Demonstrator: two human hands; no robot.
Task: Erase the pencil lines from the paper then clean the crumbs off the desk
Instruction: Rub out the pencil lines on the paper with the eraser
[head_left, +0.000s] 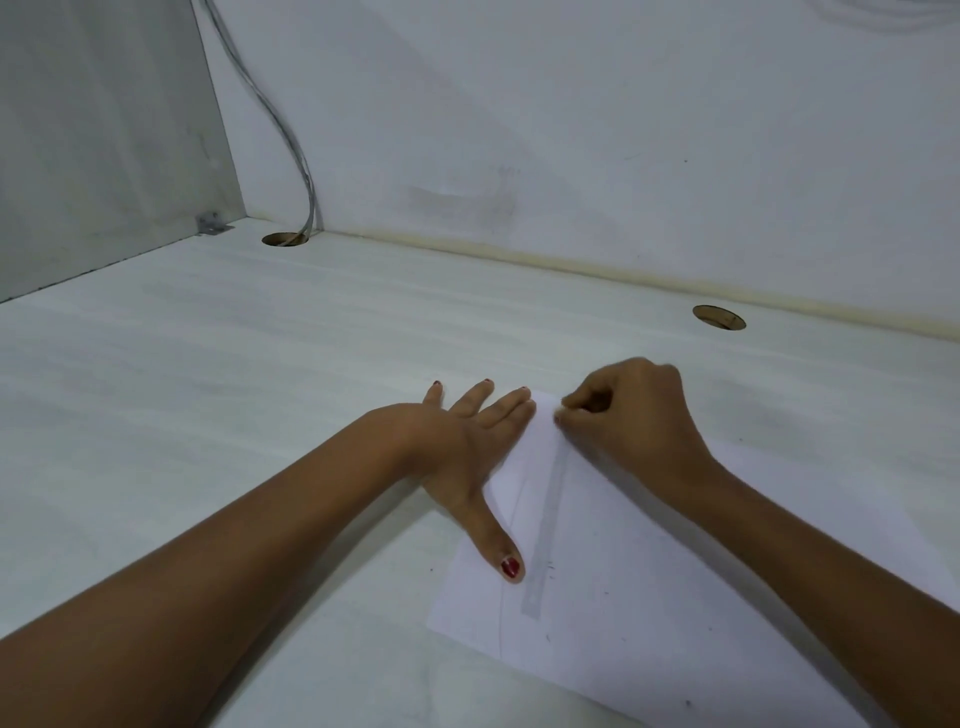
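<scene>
A white sheet of paper (623, 561) lies on the pale desk (234, 389), turned at an angle. A faint pencil line (506, 587) runs down its left part, beside a wider grey rubbed streak (545, 535). A few dark crumbs (550, 566) dot the sheet near the streak. My left hand (467, 447) lies flat on the paper's left edge, fingers spread, thumb pointing toward me. My right hand (634, 415) is curled at the paper's far corner, fingertips pinched together on something small that I cannot make out; it is hidden by the fingers.
Two round cable holes are cut in the desk, one at the back left (284, 239) with a grey cable (291, 140) running up the wall, one at the back right (719, 317). A grey side panel (104, 130) closes the left. A white wall stands behind.
</scene>
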